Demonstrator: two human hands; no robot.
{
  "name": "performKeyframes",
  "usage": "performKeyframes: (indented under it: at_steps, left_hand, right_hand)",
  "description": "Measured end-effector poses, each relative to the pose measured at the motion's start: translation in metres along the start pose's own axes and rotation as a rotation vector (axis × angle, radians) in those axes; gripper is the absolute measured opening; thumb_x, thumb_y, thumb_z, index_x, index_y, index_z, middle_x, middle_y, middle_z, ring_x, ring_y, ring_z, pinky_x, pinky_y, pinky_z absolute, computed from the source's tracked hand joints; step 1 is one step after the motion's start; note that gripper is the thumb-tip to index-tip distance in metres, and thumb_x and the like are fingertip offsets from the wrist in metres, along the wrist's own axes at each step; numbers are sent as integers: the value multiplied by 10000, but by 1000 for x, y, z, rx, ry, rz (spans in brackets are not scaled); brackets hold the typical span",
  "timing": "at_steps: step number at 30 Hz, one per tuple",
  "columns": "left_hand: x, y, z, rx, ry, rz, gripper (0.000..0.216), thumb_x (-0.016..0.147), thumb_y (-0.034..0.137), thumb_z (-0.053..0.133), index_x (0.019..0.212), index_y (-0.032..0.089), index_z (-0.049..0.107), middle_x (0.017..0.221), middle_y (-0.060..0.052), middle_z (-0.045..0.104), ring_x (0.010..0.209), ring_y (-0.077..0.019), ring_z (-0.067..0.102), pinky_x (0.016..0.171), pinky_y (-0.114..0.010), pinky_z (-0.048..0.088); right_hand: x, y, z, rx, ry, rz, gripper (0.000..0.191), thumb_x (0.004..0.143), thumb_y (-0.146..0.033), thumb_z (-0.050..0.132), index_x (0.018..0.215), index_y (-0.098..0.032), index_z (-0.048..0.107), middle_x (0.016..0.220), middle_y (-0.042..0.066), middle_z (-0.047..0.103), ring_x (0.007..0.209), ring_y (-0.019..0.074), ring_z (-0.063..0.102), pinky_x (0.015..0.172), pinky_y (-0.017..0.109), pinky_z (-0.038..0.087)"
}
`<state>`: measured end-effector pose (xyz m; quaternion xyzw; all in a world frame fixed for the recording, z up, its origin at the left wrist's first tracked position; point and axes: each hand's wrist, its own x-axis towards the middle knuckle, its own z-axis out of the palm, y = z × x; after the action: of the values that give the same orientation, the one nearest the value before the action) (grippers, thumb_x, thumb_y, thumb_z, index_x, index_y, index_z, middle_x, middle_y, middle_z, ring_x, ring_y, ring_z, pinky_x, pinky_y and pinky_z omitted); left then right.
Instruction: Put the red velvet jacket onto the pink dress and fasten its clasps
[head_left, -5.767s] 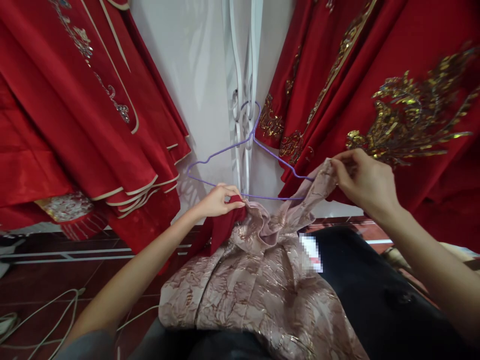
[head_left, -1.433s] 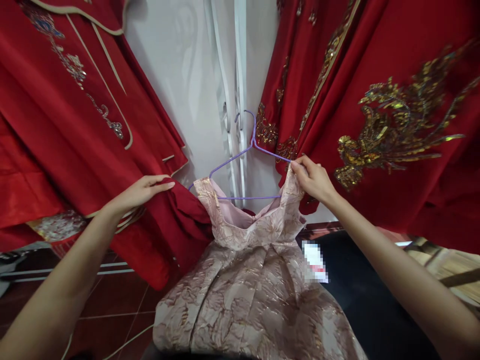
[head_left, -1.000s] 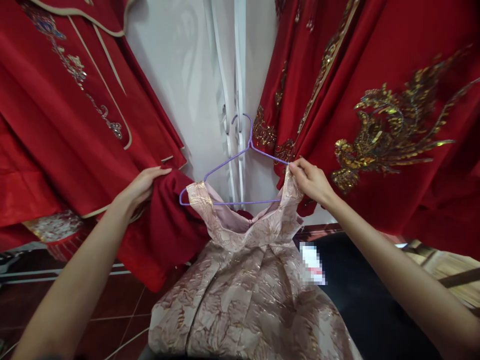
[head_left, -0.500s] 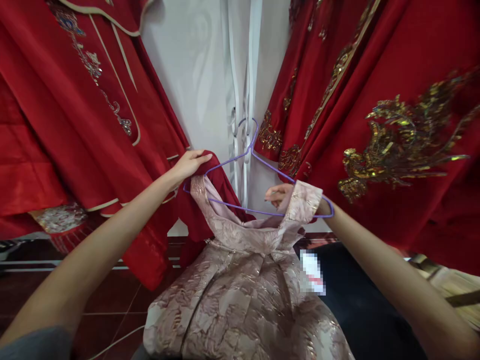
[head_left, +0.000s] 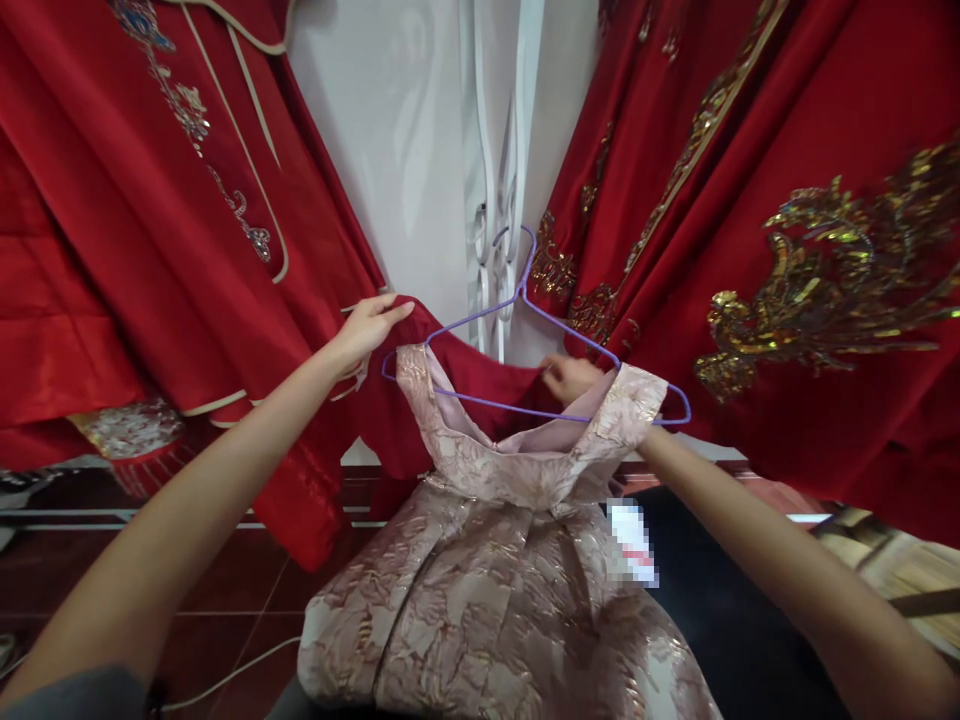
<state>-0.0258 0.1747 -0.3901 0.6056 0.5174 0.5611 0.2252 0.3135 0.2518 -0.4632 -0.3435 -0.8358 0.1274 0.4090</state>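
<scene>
A dark red cloth (head_left: 480, 372) spreads behind the purple hanger (head_left: 522, 289). My left hand (head_left: 369, 330) pinches its upper left edge between thumb and fingers. At the cloth's other end, behind the hanger, my right hand (head_left: 571, 379) has its fingers curled on the edge; they are slightly blurred. A pink-and-gold brocade dress (head_left: 510, 570) hangs by its wide straps on the hanger, in front of the cloth. My right wrist passes behind the right strap. What the hanger's hook rests on is unclear.
Red garments with beaded trim (head_left: 240, 215) hang at the left. On the right, another red garment bears a gold sequin bird (head_left: 739, 330). White doors (head_left: 397, 150) stand behind. Something black (head_left: 720, 590) lies at lower right, and a white cable (head_left: 232, 678) crosses the tiled floor.
The dark red cloth has been drawn out to the right and now spans between both hands. My right hand's fingers have closed at its edge. The hanger and dress sit slightly further right in view.
</scene>
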Motion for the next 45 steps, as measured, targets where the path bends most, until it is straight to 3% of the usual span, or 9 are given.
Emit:
performKeyframes:
  at_steps: [3, 6, 13, 21, 25, 31, 34, 39, 45]
  left_hand:
    - [2, -4, -10, 73, 25, 26, 262, 763, 420, 681, 836, 168, 680, 833, -48, 697, 760, -185, 626, 742, -300, 492]
    - [3, -11, -12, 220, -3, 102, 261, 817, 420, 612, 873, 172, 669, 856, -52, 691, 762, -187, 615, 749, -304, 485]
    - [-11, -33, -7, 689, 60, 316, 305, 920, 418, 448, 924, 182, 642, 751, -29, 633, 698, -185, 578, 707, -300, 451]
    - [-40, -44, 13, 633, 557, 693, 258, 983, 289, 364, 1041, 181, 590, 969, -75, 619, 946, -190, 602, 886, -339, 465]
    - [-55, -58, 3, 823, 406, 692, 231, 944, 370, 482, 1043, 192, 590, 918, -60, 642, 829, -171, 625, 742, -283, 488]
    - [-72, -65, 1, 996, 104, 406, 338, 932, 452, 468, 1134, 198, 562, 865, -52, 665, 717, -187, 637, 630, -268, 452]
    - [-66, -61, 6, 967, 75, 323, 344, 920, 463, 462, 1109, 193, 562, 847, -76, 644, 801, -238, 630, 735, -330, 473]
    - [-37, -54, 6, 837, 6, 430, 244, 868, 422, 503, 924, 189, 548, 1255, -159, 522, 1236, -316, 437, 1037, -492, 342]
    - [-41, -39, 19, 826, -129, 242, 111, 896, 313, 408, 908, 205, 429, 818, -85, 559, 802, -277, 591, 771, -428, 461]
  right_hand:
    - [10, 11, -21, 30, 172, 64, 289, 917, -406, 502, 1030, -178, 637, 742, -14, 637, 634, 131, 568, 601, 240, 435]
    - [15, 13, -50, 186, 213, 60, 289, 853, -461, 566, 1007, -225, 634, 775, -7, 652, 655, 143, 577, 598, 255, 429]
    - [5, 3, -103, 244, -391, 189, 379, 749, -515, 668, 1006, -238, 700, 959, 38, 716, 874, 212, 654, 783, 357, 518]
    - [-22, -67, -131, -503, -119, 29, 332, 796, -358, 611, 1114, -274, 657, 918, 57, 695, 783, 253, 636, 757, 414, 486]
    - [-56, -76, -116, -896, -11, 317, 298, 833, -467, 537, 982, -222, 616, 725, 113, 643, 668, 324, 619, 612, 427, 451]
    - [-65, -23, -81, -510, 35, 269, 310, 731, -297, 585, 1001, -229, 446, 753, 47, 596, 640, 255, 598, 612, 353, 431]
    - [-61, -1, -60, -371, 142, 279, 263, 698, -282, 586, 892, -244, 413, 741, 34, 578, 600, 226, 566, 594, 343, 422]
    - [-55, 12, -47, -250, 220, 283, 235, 675, -266, 590, 804, -259, 394, 723, 17, 580, 631, 212, 567, 615, 328, 425]
    - [-45, -2, -41, -237, 61, 341, 202, 668, -251, 583, 712, -259, 386, 601, -18, 535, 554, 189, 521, 588, 317, 405]
